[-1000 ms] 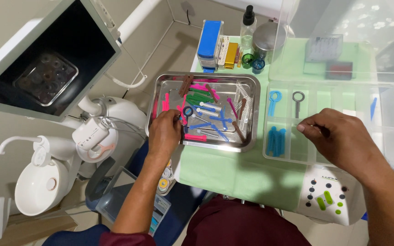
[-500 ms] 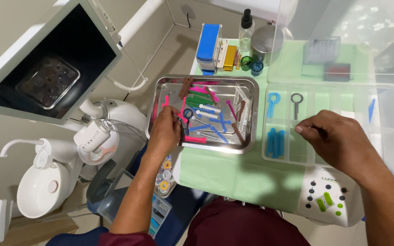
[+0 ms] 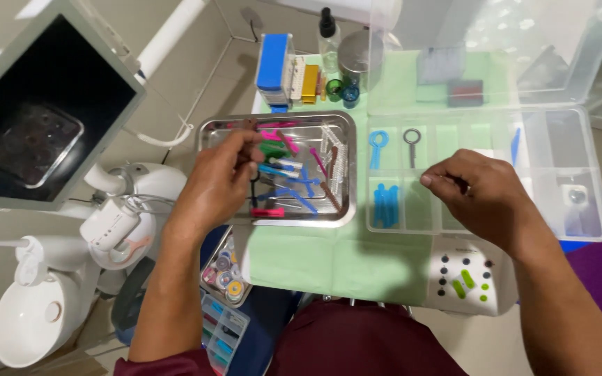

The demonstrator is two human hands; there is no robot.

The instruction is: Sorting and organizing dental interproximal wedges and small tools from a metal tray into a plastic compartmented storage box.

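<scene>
A steel tray (image 3: 210,129) on the green cloth holds several small plastic instruments in pink, green and blue. My left hand (image 3: 217,181) reaches over its left side. Thumb and fingers pinch a dark ring-handled tool (image 3: 254,189) that hangs just below the fingertips. My right hand (image 3: 482,198) hovers over a clear compartment box (image 3: 597,233), its fingers curled together with nothing visible in them. The box holds two blue ring-handled tools (image 3: 377,143), a dark ring-handled one (image 3: 411,139) and blue pieces (image 3: 386,205).
The box's clear lid (image 3: 496,49) stands open at the back. A blue case (image 3: 273,63), a yellow block (image 3: 309,82), a dropper bottle (image 3: 327,35) and a metal jar (image 3: 358,54) sit behind the tray. A white control panel (image 3: 468,278), a dark monitor (image 3: 43,132) and a spittoon bowl (image 3: 26,331) surround me.
My left hand has moved from the tray's near-left edge up into the tray and closed on the dark tool. My right hand stays curled over the box.
</scene>
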